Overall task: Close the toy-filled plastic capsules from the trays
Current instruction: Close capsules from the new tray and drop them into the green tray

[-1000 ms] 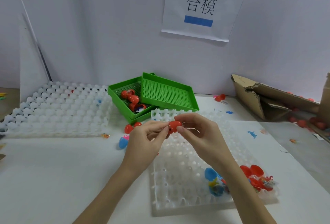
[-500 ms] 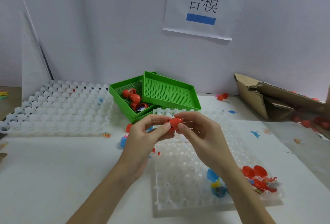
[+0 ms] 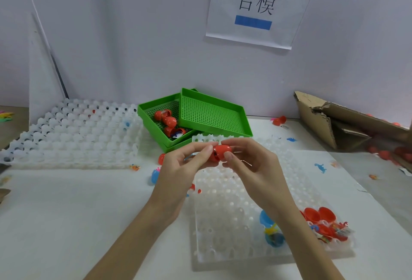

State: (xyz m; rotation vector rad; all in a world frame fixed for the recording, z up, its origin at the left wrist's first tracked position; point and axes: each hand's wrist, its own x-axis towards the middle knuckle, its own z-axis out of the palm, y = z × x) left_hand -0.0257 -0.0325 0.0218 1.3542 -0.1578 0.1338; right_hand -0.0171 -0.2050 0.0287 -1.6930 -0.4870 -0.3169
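In the head view, both hands meet in the middle of the frame, above the far end of a clear dimpled tray that lies on the white table. Between them is a red capsule, a small glossy egg-shaped shell of orange-red plastic. Its right half is smooth and rounded; at its left side a dark seam shows where the two halves meet, and whether they are fully pressed together cannot be told. The left hand pinches the capsule's left end with thumb and forefinger curled toward it. The right hand grips the right end, forefinger over the top and thumb beneath, the other fingers loosely bent.

At the near right corner of the clear tray sit open red capsule halves with small coloured toys in them, and just left of these are blue capsule halves, partly hidden by the right forearm. Beyond the hands stands a green perforated tray holding several closed red capsules, with a second green tray laid tilted across its right side. To the left lies a stack of white dimpled trays. A blue capsule piece and a red one lie on the table just left of the left hand. A torn cardboard box lies at the right, and a paper sign hangs on the wall.
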